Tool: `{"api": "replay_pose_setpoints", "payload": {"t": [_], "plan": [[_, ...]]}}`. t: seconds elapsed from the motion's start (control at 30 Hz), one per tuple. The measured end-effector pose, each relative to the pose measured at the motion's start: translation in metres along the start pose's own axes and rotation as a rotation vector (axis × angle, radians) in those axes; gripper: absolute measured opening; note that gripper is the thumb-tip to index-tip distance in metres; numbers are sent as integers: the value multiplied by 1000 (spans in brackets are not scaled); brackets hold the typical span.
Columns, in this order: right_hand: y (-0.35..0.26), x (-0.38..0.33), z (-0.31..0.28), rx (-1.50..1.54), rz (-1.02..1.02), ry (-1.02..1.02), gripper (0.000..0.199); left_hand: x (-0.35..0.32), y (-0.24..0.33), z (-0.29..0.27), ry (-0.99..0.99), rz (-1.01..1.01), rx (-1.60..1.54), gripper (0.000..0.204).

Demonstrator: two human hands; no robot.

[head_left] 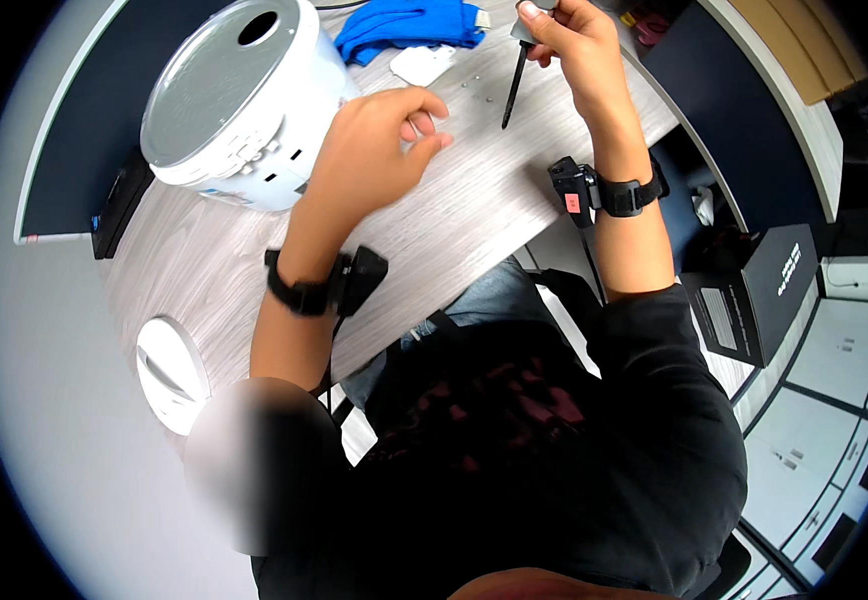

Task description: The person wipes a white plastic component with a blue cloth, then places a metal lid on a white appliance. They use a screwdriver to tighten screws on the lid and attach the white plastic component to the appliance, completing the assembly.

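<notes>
My right hand (569,40) is raised over the far side of the wooden table (454,215) and grips a screwdriver (514,85) whose dark shaft points down toward the tabletop. My left hand (379,150) hovers over the table with fingers curled and thumb and fingertips pinched together; whether something tiny sits between them I cannot tell. It is just right of a white cylindrical appliance (239,100) lying tilted, its grey round base with a dark hole facing up. Small screws (474,88) lie on the table between my hands. Both wrists carry black strapped devices.
A blue cloth (409,25) lies at the table's far edge beside a small white piece (422,65). A white round disc (169,375) sits near the table's left corner. A black box (754,295) stands on the floor to the right. A dark device (119,205) rests by the left edge.
</notes>
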State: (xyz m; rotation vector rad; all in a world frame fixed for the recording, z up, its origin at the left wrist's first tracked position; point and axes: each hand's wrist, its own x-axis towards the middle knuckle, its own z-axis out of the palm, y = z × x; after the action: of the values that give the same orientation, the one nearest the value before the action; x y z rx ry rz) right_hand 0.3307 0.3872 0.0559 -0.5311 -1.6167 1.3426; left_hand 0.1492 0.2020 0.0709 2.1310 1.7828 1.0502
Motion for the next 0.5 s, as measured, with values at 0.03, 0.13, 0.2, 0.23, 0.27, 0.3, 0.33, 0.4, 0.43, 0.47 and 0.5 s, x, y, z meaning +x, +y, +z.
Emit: {"api": "replay_pose_setpoints", "payload": {"t": [0.03, 0.13, 0.2, 0.23, 0.27, 0.3, 0.33, 0.4, 0.43, 0.47, 0.5], "plan": [[3, -2, -4, -9, 17, 20, 10, 10, -13, 16, -23, -76, 21, 22], [9, -7, -8, -38, 84, 83, 10, 32, -33, 49, -83, -240, 61, 24], [14, -9, -16, -57, 97, 111, 11, 47, -42, 69, -124, -288, 83, 26], [16, -10, -18, -66, 116, 108, 11, 52, -45, 77, -140, -305, 102, 27], [17, -11, -19, -74, 132, 106, 11, 56, -49, 82, -154, -319, 123, 28], [17, -11, -18, -82, 149, 101, 12, 59, -52, 87, -150, -328, 154, 28], [20, -12, -12, -115, 41, 120, 28, 61, -55, 91, -144, -339, 186, 27], [24, -11, -13, -107, 23, 121, 30, 64, -55, 95, -129, -351, 243, 25], [25, -11, -13, -103, 14, 120, 31, 65, -55, 97, -119, -355, 271, 23], [25, -11, -13, -101, 17, 118, 31, 66, -55, 98, -108, -361, 301, 20], [23, -11, -12, -99, 19, 116, 31, 66, -54, 98, -110, -364, 286, 17]]}}
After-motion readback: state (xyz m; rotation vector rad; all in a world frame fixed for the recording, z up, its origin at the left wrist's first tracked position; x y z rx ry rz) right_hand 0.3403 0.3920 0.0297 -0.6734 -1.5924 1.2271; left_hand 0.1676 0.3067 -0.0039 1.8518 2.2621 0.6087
